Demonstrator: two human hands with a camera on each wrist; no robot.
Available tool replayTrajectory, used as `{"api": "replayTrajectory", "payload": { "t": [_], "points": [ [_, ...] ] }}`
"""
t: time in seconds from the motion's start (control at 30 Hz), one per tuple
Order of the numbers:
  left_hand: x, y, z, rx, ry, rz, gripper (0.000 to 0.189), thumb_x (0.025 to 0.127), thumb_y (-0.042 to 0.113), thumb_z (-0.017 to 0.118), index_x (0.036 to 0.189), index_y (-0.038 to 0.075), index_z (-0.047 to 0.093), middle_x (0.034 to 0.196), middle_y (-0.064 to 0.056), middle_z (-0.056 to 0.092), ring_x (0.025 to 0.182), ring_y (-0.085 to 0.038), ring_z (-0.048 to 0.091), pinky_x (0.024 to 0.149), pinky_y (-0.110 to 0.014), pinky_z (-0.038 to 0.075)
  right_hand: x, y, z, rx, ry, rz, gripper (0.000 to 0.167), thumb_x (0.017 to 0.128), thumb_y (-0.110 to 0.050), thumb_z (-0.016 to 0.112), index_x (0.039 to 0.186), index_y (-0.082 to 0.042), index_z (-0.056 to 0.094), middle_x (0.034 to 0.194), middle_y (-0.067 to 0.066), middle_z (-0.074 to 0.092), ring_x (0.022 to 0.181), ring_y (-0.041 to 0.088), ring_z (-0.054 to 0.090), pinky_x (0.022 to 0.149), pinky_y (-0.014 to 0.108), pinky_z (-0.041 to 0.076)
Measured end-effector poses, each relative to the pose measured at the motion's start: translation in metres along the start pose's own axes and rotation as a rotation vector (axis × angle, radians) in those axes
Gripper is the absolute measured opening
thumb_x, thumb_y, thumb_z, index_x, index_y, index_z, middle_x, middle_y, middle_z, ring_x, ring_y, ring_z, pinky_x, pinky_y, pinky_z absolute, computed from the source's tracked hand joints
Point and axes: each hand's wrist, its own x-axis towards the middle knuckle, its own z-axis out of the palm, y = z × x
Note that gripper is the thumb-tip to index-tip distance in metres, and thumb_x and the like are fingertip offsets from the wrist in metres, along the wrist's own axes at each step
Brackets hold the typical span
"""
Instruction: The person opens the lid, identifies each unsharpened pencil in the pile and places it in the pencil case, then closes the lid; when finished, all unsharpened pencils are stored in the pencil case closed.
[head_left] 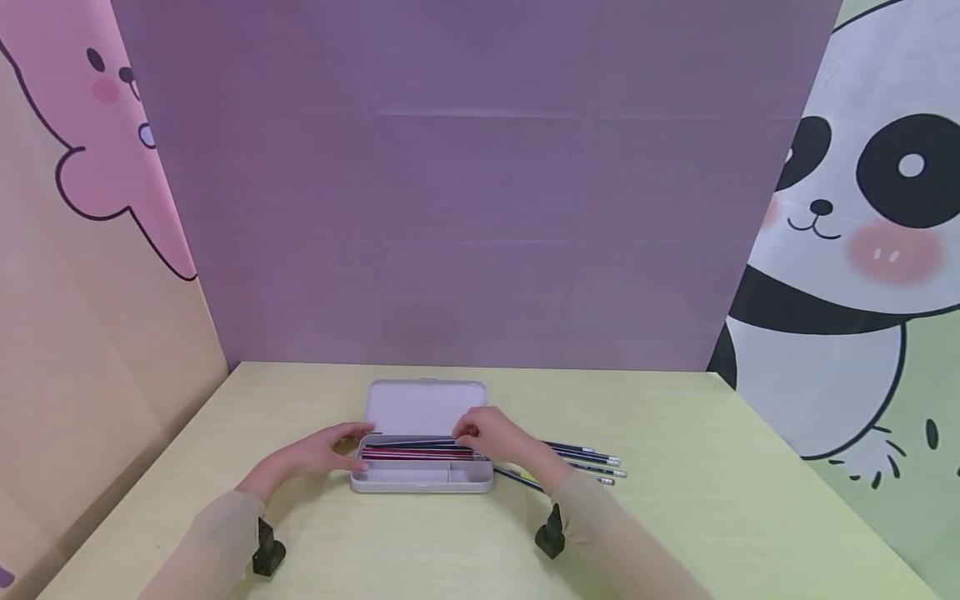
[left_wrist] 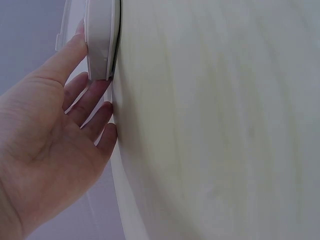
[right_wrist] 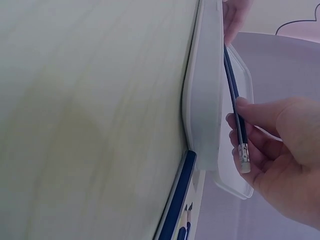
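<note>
A white pencil case lies on the table with its hinged lid standing up behind it. Several red and dark pencils lie in its back compartment. My left hand holds the case's left end, thumb at the rim and fingers round the far side. Above the right part of the case, my right hand pinches a dark blue pencil near its white eraser end. That pencil slants along over the compartment; whether its far tip touches anything inside is hard to tell.
Several dark pencils with pale eraser ends lie on the table right of the case, partly under my right forearm. A flat piece printed with pencils lies there too. Behind the table rises a purple backdrop.
</note>
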Motion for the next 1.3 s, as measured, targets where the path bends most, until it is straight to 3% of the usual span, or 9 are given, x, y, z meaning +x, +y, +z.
{"api": "replayTrajectory", "payload": {
  "t": [0.3,0.5,0.97,1.3],
  "points": [
    [0.002,-0.003,0.000,-0.002,-0.002,-0.005,0.075,0.080,0.034,0.073,0.142,0.009,0.040,0.145,-0.019,0.039,0.135,-0.039,0.031,0.111,-0.055,0.025,0.007,0.001,0.006,-0.012,-0.019,-0.043,0.008,0.088,-0.003,0.063,0.091,-0.002,0.070,0.086,0.007,0.068,0.077,0.016,0.059,0.072,0.025,0.051],
    [0.001,-0.002,0.001,-0.008,-0.003,0.003,0.076,0.080,0.035,0.073,0.142,0.007,0.039,0.144,-0.019,0.040,0.135,-0.039,0.031,0.111,-0.056,0.025,0.008,0.000,0.009,0.010,-0.009,-0.028,0.009,0.088,-0.003,0.062,0.090,-0.004,0.071,0.086,0.006,0.065,0.079,0.016,0.058,0.072,0.026,0.051],
    [0.000,0.000,0.000,-0.008,-0.004,0.011,0.074,0.082,0.032,0.073,0.142,0.006,0.039,0.144,-0.020,0.039,0.135,-0.040,0.031,0.111,-0.055,0.025,-0.002,-0.001,0.000,0.100,-0.008,0.027,0.016,0.089,-0.005,0.061,0.104,-0.002,0.067,0.094,0.007,0.067,0.087,0.017,0.061,0.078,0.030,0.054],
    [0.001,0.001,0.000,0.001,-0.002,-0.004,0.074,0.081,0.033,0.073,0.142,0.007,0.039,0.145,-0.019,0.039,0.136,-0.039,0.031,0.111,-0.056,0.024,-0.009,0.004,-0.007,0.120,0.009,0.015,0.017,0.089,-0.009,0.063,0.104,-0.002,0.067,0.093,0.006,0.068,0.084,0.016,0.063,0.074,0.023,0.053]
  ]
}}
